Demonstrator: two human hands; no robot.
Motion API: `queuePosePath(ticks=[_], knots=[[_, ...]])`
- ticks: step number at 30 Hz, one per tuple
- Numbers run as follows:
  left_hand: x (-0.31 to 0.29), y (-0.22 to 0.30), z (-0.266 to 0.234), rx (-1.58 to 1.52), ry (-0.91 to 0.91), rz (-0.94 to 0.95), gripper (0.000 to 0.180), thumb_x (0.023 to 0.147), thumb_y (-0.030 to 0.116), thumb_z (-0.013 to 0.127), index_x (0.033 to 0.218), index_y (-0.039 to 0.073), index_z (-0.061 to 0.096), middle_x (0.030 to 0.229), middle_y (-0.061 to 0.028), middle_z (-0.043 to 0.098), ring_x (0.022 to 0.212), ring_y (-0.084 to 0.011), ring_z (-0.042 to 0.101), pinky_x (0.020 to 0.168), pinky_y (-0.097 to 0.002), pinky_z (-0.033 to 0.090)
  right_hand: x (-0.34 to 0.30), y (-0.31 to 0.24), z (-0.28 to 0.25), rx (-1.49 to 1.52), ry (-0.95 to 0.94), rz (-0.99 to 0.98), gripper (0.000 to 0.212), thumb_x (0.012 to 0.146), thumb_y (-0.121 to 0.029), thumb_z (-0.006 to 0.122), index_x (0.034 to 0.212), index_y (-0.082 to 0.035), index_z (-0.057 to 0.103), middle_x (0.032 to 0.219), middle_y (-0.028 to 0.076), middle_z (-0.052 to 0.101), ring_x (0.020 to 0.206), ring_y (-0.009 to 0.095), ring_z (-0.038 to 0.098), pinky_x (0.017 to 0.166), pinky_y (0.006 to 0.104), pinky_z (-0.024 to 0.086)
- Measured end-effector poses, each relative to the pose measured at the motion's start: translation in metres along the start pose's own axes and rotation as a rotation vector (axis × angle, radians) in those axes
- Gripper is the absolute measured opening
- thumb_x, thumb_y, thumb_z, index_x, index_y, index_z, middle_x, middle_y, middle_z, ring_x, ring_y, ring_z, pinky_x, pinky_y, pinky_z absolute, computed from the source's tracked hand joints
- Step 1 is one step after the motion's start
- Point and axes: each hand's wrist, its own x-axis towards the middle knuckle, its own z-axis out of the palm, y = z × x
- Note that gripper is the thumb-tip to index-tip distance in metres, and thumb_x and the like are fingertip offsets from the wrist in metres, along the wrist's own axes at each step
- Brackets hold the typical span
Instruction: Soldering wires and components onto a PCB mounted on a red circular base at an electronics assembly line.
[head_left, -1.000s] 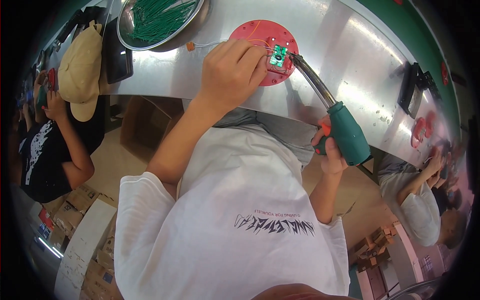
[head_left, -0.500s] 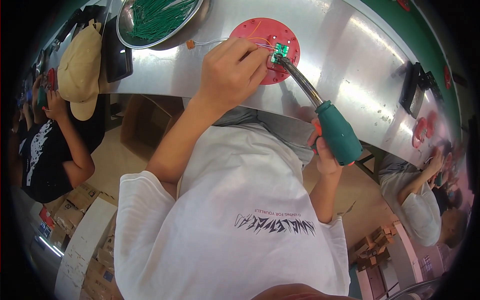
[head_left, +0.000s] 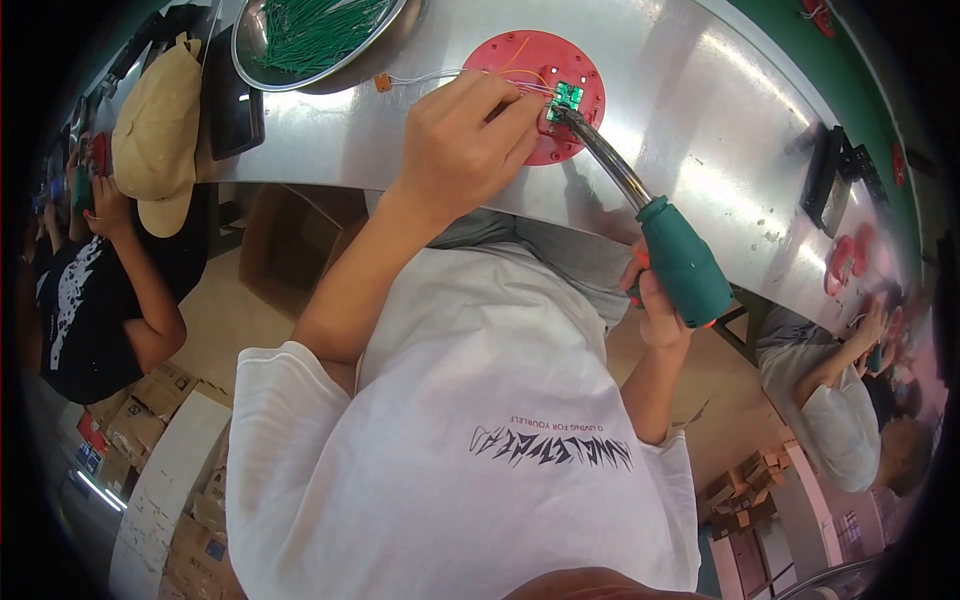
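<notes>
A round red plastic disc (head_left: 545, 52) lies on the metal table, with a small green circuit board (head_left: 570, 96) on its right part. My left hand (head_left: 468, 140) rests over the disc's left side, fingers pinched on thin wires (head_left: 528, 87) that run to the board; its fingertips are partly hidden. In my right hand (head_left: 660, 312) is a soldering gun (head_left: 687, 262) with a green body and a long metal barrel. Its dark tip meets the board's lower edge. Left of the disc, white leads end in a small orange-brown connector (head_left: 382, 82).
A metal bowl (head_left: 300, 82) of green wires stands at the upper left. Beside it are a dark tablet-like device (head_left: 238, 115) and a tan cap (head_left: 158, 125). Black holders (head_left: 828, 180) and red parts (head_left: 848, 262) lie at right. A co-worker (head_left: 110, 290) sits left, another (head_left: 835, 390) right.
The disc and board have shifted slightly to the right, and the soldering gun has moved a little right with them. My left hand keeps its pinch on the wires.
</notes>
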Motion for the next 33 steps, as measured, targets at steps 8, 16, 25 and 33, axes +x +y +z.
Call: queuePosePath(ticks=[8, 16, 25, 33], knots=[[-0.001, -0.001, 0.002, 0.016, 0.018, 0.015, 0.019, 0.069, 0.006, 0.076, 0.088, 0.008, 0.071, 0.078, -0.0014, 0.057, 0.066, -0.0176, 0.058, 0.054, -0.0307, 0.047, -0.004, 0.002, -0.004, 0.075, -0.057, 0.014, 0.042, 0.089, -0.021, 0.061, 0.118, 0.009, 0.057, 0.098, 0.019, 0.063, 0.058, 0.021, 0.06, 0.053, 0.0303, 0.044], [0.0, 0.0, 0.002, 0.042, -0.003, 0.012, 0.02, 0.07, 0.006, 0.074, 0.09, 0.009, 0.072, 0.077, -0.0007, 0.055, 0.067, -0.0168, 0.058, 0.053, -0.0304, 0.046, 0.013, 0.009, -0.025, 0.103, 0.091, -0.149, 0.045, 0.092, -0.025, 0.057, 0.117, 0.012, 0.056, 0.103, 0.023, 0.061, 0.055, 0.023, 0.062, 0.053, 0.0326, 0.049], [0.009, 0.01, -0.008, -0.02, 0.087, -0.15, 0.013, 0.075, 0.004, 0.071, 0.087, 0.005, 0.069, 0.072, -0.0052, 0.053, 0.064, -0.0226, 0.056, 0.054, -0.0344, 0.045, 0.039, 0.026, -0.036, 0.478, 0.307, -0.084, 0.043, 0.099, -0.033, 0.046, 0.112, 0.007, 0.053, 0.102, 0.019, 0.057, 0.049, 0.019, 0.053, 0.043, 0.0318, 0.044], [0.039, 0.013, -0.037, -0.051, -0.054, -0.128, 0.017, 0.077, -0.001, 0.068, 0.094, 0.001, 0.069, 0.077, -0.0095, 0.058, 0.067, -0.0274, 0.056, 0.059, -0.0377, 0.045, 0.039, 0.028, -0.04, 0.585, 0.41, -0.054, 0.045, 0.101, -0.036, 0.041, 0.11, 0.006, 0.055, 0.103, 0.016, 0.057, 0.049, 0.016, 0.051, 0.045, 0.0297, 0.043]])
